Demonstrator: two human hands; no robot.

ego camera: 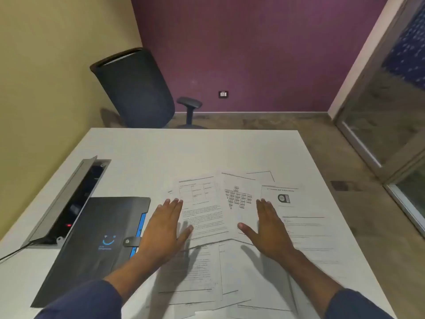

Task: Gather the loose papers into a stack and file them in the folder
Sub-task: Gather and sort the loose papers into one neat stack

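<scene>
Several loose printed papers point(230, 217) lie scattered and overlapping across the middle and near side of the white table point(142, 153). One sheet shows a chart point(239, 199), another a table of cells point(197, 192). A dark folder point(92, 245) with a blue logo and a snap strap lies closed to the left of the papers. My left hand point(165, 229) hovers flat, fingers straight, over the left edge of the papers. Just as flat, my right hand point(269, 229) is over the sheets further right. Neither hand holds anything.
An open cable box point(73, 199) with a raised grey lid is set into the table's left side, a black cable running from it. A dark office chair point(135, 88) stands beyond the far edge. A glass partition point(391, 111) is to the right.
</scene>
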